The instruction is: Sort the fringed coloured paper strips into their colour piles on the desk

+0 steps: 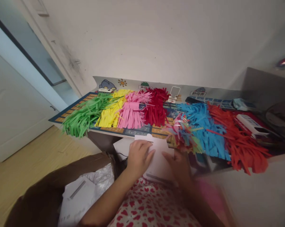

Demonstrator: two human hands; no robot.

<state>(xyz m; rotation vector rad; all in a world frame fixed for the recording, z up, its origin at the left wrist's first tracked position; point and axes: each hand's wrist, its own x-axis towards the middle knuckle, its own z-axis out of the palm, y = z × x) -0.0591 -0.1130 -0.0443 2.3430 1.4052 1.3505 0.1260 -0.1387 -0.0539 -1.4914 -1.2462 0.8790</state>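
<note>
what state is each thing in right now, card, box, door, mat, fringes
card: held in left hand and right hand
box: open, papers and plastic inside
door: open
mat: spread out, back edge against wall
green fringe: in strips, over front edge
yellow fringe: in strips
blue fringe: in strips
mixed strips: tangled

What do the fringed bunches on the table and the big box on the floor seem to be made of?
The green bunch looks like matte tissue or crepe paper: thin, limp, crinkled strips. The red-orange one looks the same. The box seems to be plain brown cardboard, judging by its dull, bent wall.
</note>
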